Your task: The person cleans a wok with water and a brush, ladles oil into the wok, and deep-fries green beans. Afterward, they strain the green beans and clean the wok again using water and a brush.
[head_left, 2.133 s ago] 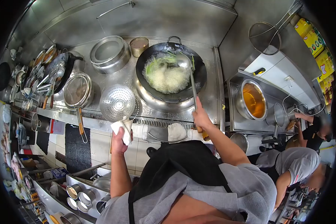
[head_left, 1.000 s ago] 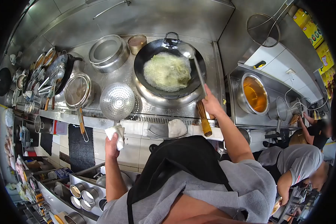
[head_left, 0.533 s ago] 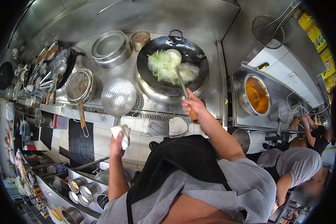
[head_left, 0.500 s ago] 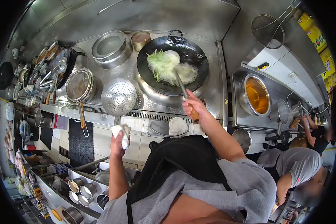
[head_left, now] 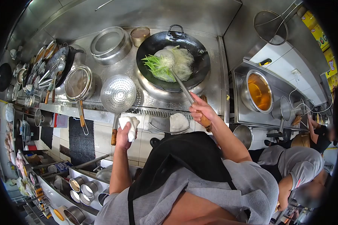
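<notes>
The left arm (head_left: 119, 168) points away from the near side, forearm bare, its wrist roughly in line. The left hand (head_left: 125, 138) is curled in a grip, thumb on the far side. The right arm (head_left: 232, 141) slants far and left, also bare. The right hand (head_left: 203, 112) is closed in a firm grip, well apart from the left and farther off.

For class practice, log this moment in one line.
left hand: white cloth | right hand: ladle in wok | wok: green vegetables, frothy liquid
</notes>
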`<state>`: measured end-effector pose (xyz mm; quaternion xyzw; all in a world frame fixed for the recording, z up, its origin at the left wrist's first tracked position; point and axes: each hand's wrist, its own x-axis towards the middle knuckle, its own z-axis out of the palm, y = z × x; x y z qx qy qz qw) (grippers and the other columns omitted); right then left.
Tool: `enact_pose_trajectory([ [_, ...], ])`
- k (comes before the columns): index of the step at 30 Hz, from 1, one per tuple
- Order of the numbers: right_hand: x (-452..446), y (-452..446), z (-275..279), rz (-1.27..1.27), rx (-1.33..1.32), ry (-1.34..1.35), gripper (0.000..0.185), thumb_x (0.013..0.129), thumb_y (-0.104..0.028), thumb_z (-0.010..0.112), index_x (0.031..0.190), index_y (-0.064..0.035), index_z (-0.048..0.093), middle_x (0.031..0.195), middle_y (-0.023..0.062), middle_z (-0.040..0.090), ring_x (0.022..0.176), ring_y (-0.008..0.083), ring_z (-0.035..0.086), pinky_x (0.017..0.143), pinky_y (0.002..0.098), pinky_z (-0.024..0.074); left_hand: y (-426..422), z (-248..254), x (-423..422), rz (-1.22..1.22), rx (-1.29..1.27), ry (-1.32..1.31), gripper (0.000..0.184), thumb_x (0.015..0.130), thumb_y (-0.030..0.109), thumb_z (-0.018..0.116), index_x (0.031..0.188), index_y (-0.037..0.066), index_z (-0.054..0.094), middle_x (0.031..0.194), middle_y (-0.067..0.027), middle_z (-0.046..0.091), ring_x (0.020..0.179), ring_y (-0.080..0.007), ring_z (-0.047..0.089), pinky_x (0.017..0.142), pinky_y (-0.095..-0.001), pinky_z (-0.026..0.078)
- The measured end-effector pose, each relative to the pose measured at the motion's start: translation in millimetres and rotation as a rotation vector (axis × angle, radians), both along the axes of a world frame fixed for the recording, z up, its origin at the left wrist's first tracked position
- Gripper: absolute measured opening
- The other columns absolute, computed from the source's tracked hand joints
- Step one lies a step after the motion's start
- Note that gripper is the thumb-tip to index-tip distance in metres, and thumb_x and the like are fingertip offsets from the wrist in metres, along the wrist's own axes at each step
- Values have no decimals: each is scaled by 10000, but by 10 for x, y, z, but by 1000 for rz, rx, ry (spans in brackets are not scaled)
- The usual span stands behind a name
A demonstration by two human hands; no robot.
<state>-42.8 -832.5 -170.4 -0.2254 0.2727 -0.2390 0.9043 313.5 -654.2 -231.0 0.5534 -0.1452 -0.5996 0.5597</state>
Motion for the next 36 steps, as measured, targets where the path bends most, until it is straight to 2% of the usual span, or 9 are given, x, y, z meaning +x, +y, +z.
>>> enact_pose_trajectory([
  [5,-114,145,115,85,-450,513,808,916,-6,541,1557,-291,140,695,6,451,494,91,435,462,274,399,-54,18,-11,-18,-1,-10,426,963,375,542,1203,22,547,778,-87,613,584,-164,569,496,-283,458],
  [7,-193,179,230,211,-680,903,845,885,-15,571,1558,-274,131,736,86,547,557,190,538,548,338,464,-65,26,-1,-41,-7,-8,429,964,380,543,1193,18,551,773,-84,612,584,-163,569,496,-285,458],
  [8,-310,156,-65,124,-1150,1055,852,865,-47,583,1552,-270,131,864,211,644,747,353,633,725,425,502,-82,35,-3,-41,-5,-24,425,970,382,535,1181,14,555,771,-84,613,585,-163,570,496,-286,459],
  [11,-476,209,113,151,-1148,1155,846,859,-79,576,1546,-294,132,1002,287,644,950,463,603,869,479,454,-139,-13,36,-30,10,-57,414,981,376,525,1176,13,555,784,-84,619,588,-164,573,499,-293,465],
  [17,-778,472,502,145,-1111,1211,839,854,-93,566,1547,-289,135,844,246,655,798,432,630,796,479,492,-245,-353,67,39,5,-171,363,990,328,536,1209,39,542,876,-63,637,645,-154,587,532,-297,480],
  [19,-783,587,1073,343,-678,1129,851,849,-69,569,1554,-268,135,735,176,612,699,348,610,732,424,496,-241,-492,120,-17,22,-191,356,987,324,544,1208,45,544,904,-62,641,651,-147,586,544,-293,478],
  [25,-1141,676,922,503,-1028,1132,836,851,-53,568,1553,-261,165,656,124,544,635,294,566,682,380,489,-375,-328,-35,-69,96,-265,301,983,286,558,1121,22,602,940,-32,644,773,-124,586,686,-289,485],
  [29,-959,625,535,550,-1150,1430,821,842,-107,583,1540,-264,180,803,214,647,813,398,637,748,473,498,-439,-500,-44,-73,73,-261,313,974,307,576,1100,22,601,936,-37,647,767,-130,596,672,-297,491],
  [36,-1013,831,-154,75,-1086,1352,826,846,-93,569,1547,-217,150,734,206,630,728,421,622,713,494,481,-296,-684,39,-183,76,-351,346,943,310,611,1142,27,596,916,-19,630,759,-117,566,669,-281,470],
])
